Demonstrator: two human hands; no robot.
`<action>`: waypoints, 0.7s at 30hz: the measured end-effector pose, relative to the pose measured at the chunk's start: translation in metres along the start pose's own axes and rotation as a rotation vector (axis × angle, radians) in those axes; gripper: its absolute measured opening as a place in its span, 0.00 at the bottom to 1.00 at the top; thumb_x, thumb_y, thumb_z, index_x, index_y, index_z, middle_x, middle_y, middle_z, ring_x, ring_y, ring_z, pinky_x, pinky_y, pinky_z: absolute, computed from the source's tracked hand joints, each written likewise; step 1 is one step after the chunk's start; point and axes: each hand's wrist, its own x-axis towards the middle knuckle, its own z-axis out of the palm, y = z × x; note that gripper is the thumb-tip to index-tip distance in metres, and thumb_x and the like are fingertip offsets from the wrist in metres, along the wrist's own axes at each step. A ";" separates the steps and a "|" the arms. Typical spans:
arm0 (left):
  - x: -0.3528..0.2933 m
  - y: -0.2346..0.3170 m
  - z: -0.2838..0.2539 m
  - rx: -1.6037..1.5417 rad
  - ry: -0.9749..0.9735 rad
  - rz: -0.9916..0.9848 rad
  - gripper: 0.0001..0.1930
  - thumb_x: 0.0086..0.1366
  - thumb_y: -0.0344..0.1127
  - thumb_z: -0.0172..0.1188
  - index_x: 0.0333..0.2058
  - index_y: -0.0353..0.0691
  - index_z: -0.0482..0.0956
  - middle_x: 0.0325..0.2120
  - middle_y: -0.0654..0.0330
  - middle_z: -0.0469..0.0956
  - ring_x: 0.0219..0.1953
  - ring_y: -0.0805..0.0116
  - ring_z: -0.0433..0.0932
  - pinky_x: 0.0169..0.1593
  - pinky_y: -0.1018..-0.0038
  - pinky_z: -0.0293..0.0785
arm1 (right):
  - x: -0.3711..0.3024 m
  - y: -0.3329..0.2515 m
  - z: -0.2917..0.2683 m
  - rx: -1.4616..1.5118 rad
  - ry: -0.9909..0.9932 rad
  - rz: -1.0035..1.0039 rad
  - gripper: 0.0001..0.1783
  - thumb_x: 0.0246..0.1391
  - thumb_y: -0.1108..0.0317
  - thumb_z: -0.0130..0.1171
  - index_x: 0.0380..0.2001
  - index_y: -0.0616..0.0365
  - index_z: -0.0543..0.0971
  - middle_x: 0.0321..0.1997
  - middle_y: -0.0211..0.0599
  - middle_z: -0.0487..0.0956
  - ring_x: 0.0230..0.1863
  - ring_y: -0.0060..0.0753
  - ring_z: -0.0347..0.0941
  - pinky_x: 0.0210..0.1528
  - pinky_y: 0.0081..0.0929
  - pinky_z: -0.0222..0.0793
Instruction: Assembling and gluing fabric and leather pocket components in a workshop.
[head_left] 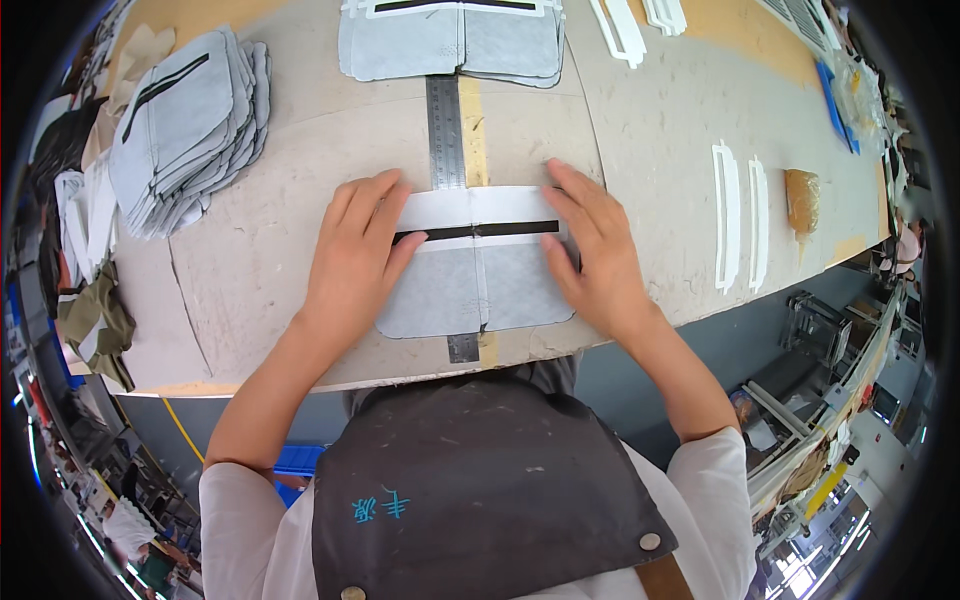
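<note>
A grey fabric panel with rounded lower corners lies flat on the table in front of me. Across its upper part runs a white strip with a long black band along it. My left hand rests at the left edge of this panel, fingers extended and thumb near the band's left end. At the opposite edge, my right hand has its fingers apart, with the thumb close to the band's right end. A steel ruler passes underneath the panel, beside a yellowish strip.
A pile of similar grey panels sits at the left, next to crumpled cloth. More panels lie at the far middle under a white frame. White slotted frames and a brownish wrapped block are on the right of the table.
</note>
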 end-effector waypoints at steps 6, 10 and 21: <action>0.018 -0.006 -0.006 -0.266 -0.039 -0.110 0.14 0.50 0.24 0.66 0.38 0.35 0.78 0.36 0.54 0.75 0.38 0.57 0.73 0.42 0.66 0.72 | 0.018 0.002 -0.006 0.119 0.111 0.136 0.25 0.46 0.76 0.64 0.50 0.60 0.75 0.55 0.39 0.73 0.51 0.39 0.69 0.51 0.31 0.68; 0.012 -0.002 -0.013 -0.444 0.072 -0.097 0.07 0.49 0.23 0.67 0.29 0.36 0.81 0.27 0.59 0.77 0.34 0.62 0.74 0.35 0.72 0.72 | 0.016 0.001 -0.018 0.473 0.017 0.332 0.15 0.48 0.75 0.65 0.42 0.59 0.81 0.41 0.35 0.80 0.37 0.28 0.74 0.41 0.21 0.70; -0.017 -0.020 -0.021 -1.038 0.153 -0.707 0.06 0.63 0.32 0.62 0.31 0.36 0.80 0.25 0.70 0.78 0.28 0.84 0.71 0.36 0.84 0.66 | 0.004 -0.023 -0.024 1.059 0.214 0.757 0.08 0.54 0.71 0.65 0.35 0.64 0.83 0.27 0.26 0.81 0.29 0.10 0.70 0.30 0.12 0.64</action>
